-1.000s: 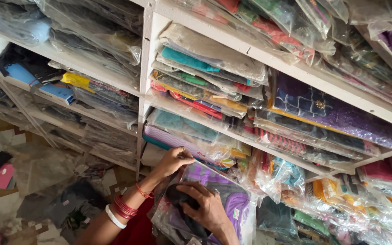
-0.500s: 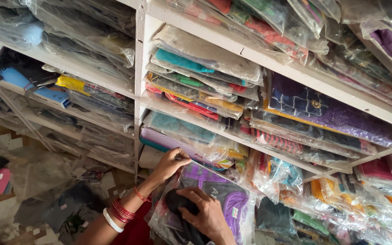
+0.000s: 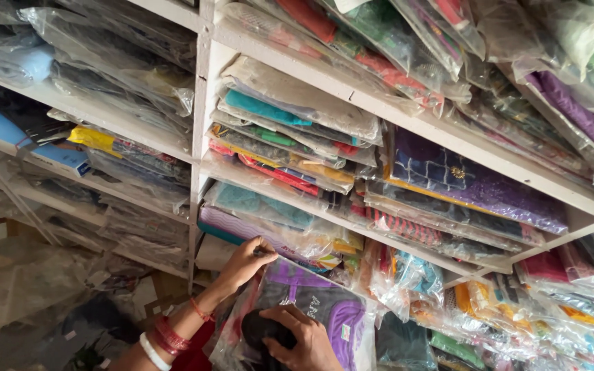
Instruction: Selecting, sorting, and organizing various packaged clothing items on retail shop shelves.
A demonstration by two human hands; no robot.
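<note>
At nine o'clock, the far-left bays of the white shelving hold clear-bagged folded clothes, among them a blue folded piece and a yellow one. At seven o'clock, loose plastic bags lie heaped on the floor.

Moving right, the left hand rises from six o'clock, its wrist ringed with red and white bangles and a thin red thread. Its fingers are pinched narrow on the top edge of a clear plastic packet that holds a purple and grey garment; the packet stands tilted against the lowest shelf stack, between six and seven o'clock in the view. Just above the hand lies a teal bagged garment on a purple-striped one.

The right hand, at six o'clock on the bottom edge, is curled around a black bundle pressed against the front of the same packet; whether the bundle lies inside the plastic cannot be told.

At twelve o'clock, a stack of bagged clothes in teal, green, red and yellow fills the middle bay. At two o'clock lies a purple embroidered fabric in a bag. At four o'clock, more packets in orange and green crowd the lower shelf.
</note>
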